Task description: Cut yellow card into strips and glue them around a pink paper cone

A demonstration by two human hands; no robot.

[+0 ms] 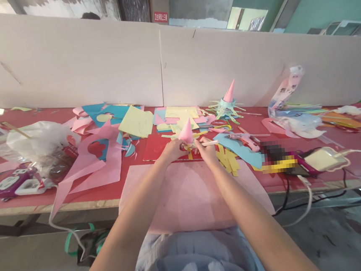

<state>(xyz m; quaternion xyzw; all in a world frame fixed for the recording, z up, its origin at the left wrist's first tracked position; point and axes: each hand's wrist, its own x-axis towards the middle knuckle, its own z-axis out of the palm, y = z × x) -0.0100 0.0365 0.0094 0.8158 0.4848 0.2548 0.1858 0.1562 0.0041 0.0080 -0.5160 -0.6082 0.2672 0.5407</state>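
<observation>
In the head view a pink paper cone (186, 133) stands point up, with pale yellow paper strips (175, 131) spreading around its base. My left hand (173, 150) is closed at the left side of the base, its fingertips partly hidden. Closed at the right side is my right hand (206, 150), with a thin whitish stick (210, 143) between the fingers; I cannot tell whether it is a pen or a rolled strip. A red sheet (153, 151) lies beneath the work. Cut yellow strips (228, 160) lie right of my right hand, and a pink glue gun (246, 140) rests beyond them on blue paper (240, 150).
A similar pink cone with a fringed base (228, 95) stands at the back. Paper offcuts (136, 121) and a large pink cut sheet (98, 172) lie left. Plastic bags (35, 142), a purple power strip (10, 183) and a white charger (323, 159) with cables flank the work. A pale board (98, 62) rises behind.
</observation>
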